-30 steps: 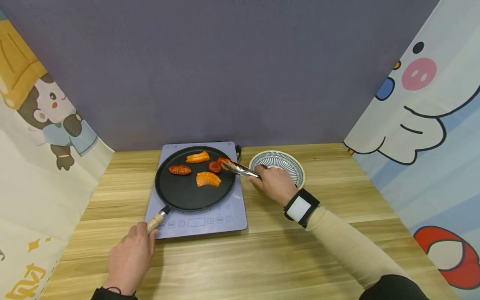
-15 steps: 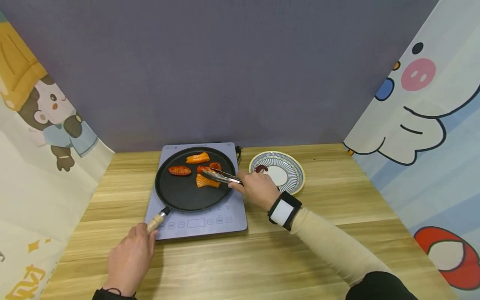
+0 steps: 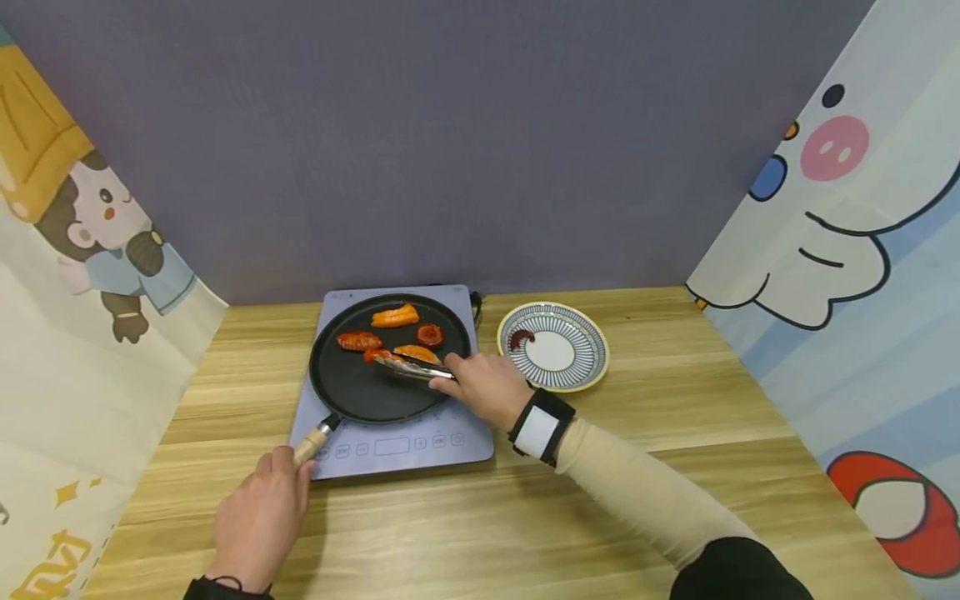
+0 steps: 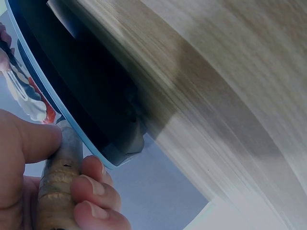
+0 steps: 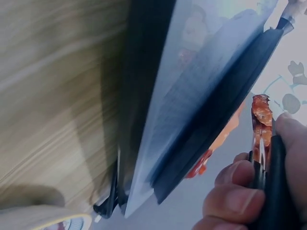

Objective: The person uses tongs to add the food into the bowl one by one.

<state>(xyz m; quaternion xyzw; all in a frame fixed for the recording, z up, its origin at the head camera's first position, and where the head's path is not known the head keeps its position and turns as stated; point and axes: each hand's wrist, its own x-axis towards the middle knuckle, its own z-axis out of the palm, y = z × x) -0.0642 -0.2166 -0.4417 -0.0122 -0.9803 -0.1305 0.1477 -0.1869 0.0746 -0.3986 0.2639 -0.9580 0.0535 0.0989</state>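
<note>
My left hand [image 3: 261, 512] grips the wooden handle [image 4: 60, 187] of a flat black frying pan [image 3: 352, 387]. Over the pan, my right hand [image 3: 491, 386] holds metal tongs [image 3: 416, 369] with dark grips. A glossy red-orange food piece [image 5: 261, 111] is pinched between the tongs' tips; its kind is unclear. In the pan lie two orange salmon pieces [image 3: 395, 315], the nearer one partly behind the tongs. A scored red-brown piece [image 3: 358, 341] lies at the pan's left, and a round red slice [image 3: 429, 335] at its right.
Under the pan is a pale lilac induction cooktop [image 3: 450, 454] on the wooden table [image 3: 480, 533]. Right of it stands a patterned plate [image 3: 588, 367] holding a small dark red curled piece [image 3: 521, 338]. A grey wall closes off the back.
My right hand has carried the tongs and the red piece leftward and nearer, from the pan's right edge past the round slice to its middle. My left hand stays on the handle.
</note>
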